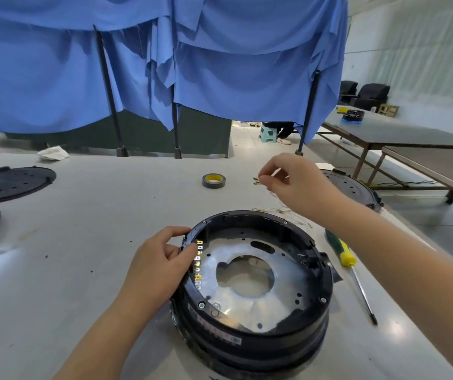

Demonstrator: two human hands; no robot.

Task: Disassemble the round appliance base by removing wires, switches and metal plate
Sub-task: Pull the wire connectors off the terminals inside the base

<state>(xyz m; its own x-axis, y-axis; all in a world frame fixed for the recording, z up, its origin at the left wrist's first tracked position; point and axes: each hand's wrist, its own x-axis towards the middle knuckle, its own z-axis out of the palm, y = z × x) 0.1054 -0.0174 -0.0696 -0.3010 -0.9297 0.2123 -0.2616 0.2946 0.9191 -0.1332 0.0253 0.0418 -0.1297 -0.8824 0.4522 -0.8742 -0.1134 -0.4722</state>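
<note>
Here, round base (252,281) open-side up, left hand (162,259) gripping rim, right hand (288,182) pinching wires (258,181) (thin).

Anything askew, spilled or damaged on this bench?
Nothing looks damaged. Thin loose wires trail over the table behind the round base, and a crumpled white rag lies at the far edge. Ordinary teardown clutter.

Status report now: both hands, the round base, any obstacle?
Left hand grips rim of round black appliance base. Right hand pinches thin wires above table. Silver metal plate not yet removed. Nothing in the way.
</note>
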